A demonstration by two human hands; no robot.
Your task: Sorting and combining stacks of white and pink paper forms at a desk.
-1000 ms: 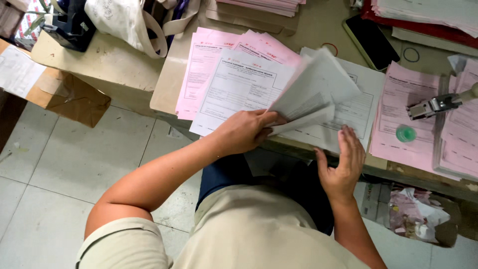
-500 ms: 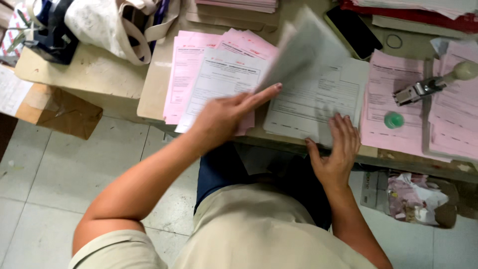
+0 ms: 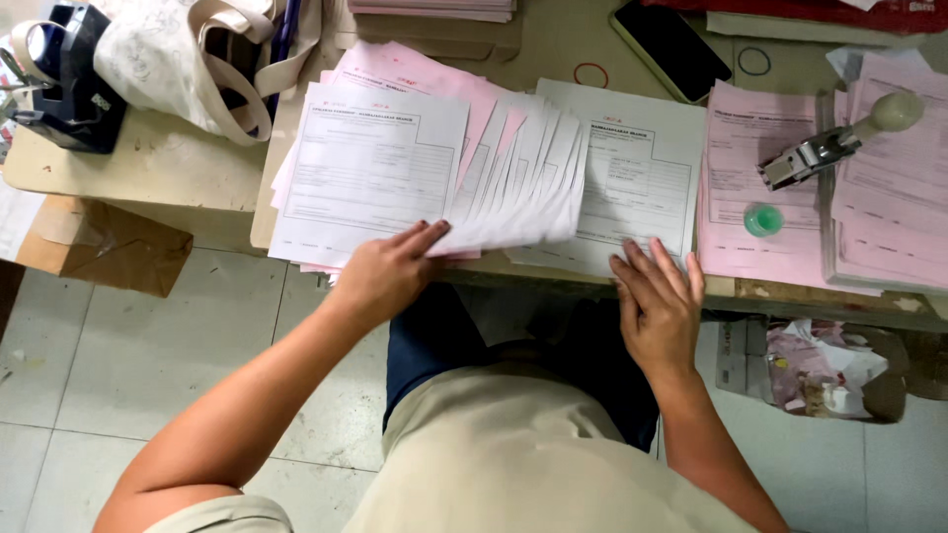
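I've got the left hand (image 3: 387, 271) reaching forward, fingers stretched flat; right hand (image 3: 658, 308) rests palm-down, fingers spread.

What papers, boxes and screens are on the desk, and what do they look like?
White printed forms: left stack and a fanned sheaf under the left hand, rectangular, boxed lines.
White form: centre, under the right hand.
Pink forms: right side, rectangular stacks.
Phone: top centre, dark blank screen.
Cardboard box: brown, lower left on the floor.
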